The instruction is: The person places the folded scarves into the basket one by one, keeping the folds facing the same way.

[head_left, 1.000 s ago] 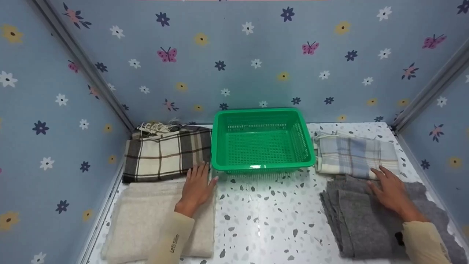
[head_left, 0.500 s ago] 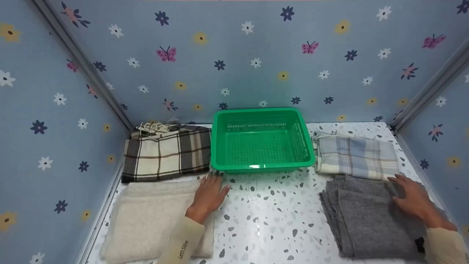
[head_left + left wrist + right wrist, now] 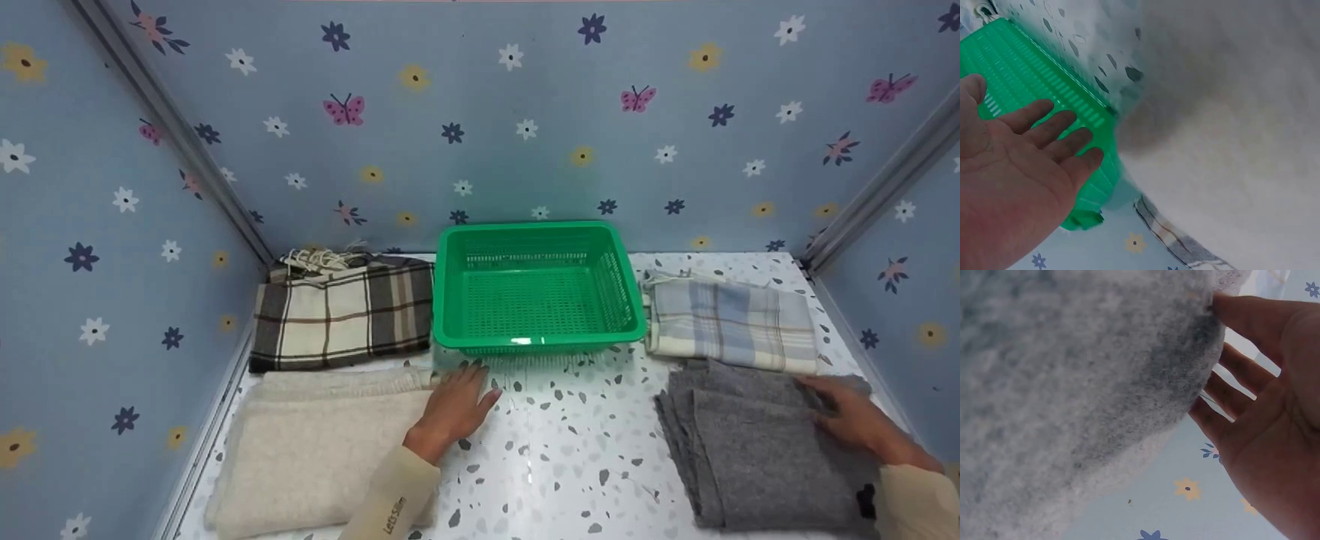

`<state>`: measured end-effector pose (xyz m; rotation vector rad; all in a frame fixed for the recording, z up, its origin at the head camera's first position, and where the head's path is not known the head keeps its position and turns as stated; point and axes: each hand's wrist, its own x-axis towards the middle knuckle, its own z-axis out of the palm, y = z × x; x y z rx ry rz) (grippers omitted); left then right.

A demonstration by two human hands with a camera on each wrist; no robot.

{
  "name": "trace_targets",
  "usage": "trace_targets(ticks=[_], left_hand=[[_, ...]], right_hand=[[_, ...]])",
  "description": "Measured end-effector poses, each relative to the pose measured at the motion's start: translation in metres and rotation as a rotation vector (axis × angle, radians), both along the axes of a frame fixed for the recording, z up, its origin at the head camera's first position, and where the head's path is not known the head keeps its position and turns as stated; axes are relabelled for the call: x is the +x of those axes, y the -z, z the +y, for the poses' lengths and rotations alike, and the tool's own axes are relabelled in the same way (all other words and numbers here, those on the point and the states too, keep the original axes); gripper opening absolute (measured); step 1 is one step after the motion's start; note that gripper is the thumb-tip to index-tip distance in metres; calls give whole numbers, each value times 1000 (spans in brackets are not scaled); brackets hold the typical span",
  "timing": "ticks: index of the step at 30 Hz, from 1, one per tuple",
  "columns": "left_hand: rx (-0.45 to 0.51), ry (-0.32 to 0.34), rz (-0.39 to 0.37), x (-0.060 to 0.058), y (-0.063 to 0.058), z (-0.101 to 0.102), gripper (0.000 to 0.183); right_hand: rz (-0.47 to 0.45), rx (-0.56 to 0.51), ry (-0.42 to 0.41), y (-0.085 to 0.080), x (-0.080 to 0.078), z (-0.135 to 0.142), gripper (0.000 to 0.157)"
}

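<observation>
My left hand (image 3: 452, 409), fingers straight, is over the right edge of the folded beige cloth (image 3: 330, 457), just in front of the green basket (image 3: 540, 341). Its palm faces the left wrist camera with nothing in it. On the other side, my right hand (image 3: 855, 416) is at the far right part of the folded grey cloth (image 3: 765, 465). In the right wrist view its fairly straight fingers (image 3: 1235, 396) reach past the cloth's edge, which hides their tips. The thumb touches the cloth near that edge.
A folded brown-and-cream plaid scarf (image 3: 345, 319) with fringe lies left of the basket. A pale blue plaid scarf (image 3: 731, 319) lies to its right. Flower-patterned panels (image 3: 525, 90) enclose the back and both sides of the speckled white surface (image 3: 555, 465).
My left hand has slid rightward from the plaid scarf's front edge to the beige cloth's right edge. The right hand has shifted right and slightly toward me along the grey cloth.
</observation>
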<state>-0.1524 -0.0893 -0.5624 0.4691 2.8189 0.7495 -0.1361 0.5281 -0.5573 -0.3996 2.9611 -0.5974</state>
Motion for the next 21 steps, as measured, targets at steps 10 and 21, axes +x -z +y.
trace_targets(ticks=[10,21], left_hand=[[21,52,-19,4,1,23,55],[49,82,-19,2,4,49,52]], right_hand=[[-86,78,76,-3,-5,2,55],[-186,74,99,-3,-13,10,51]])
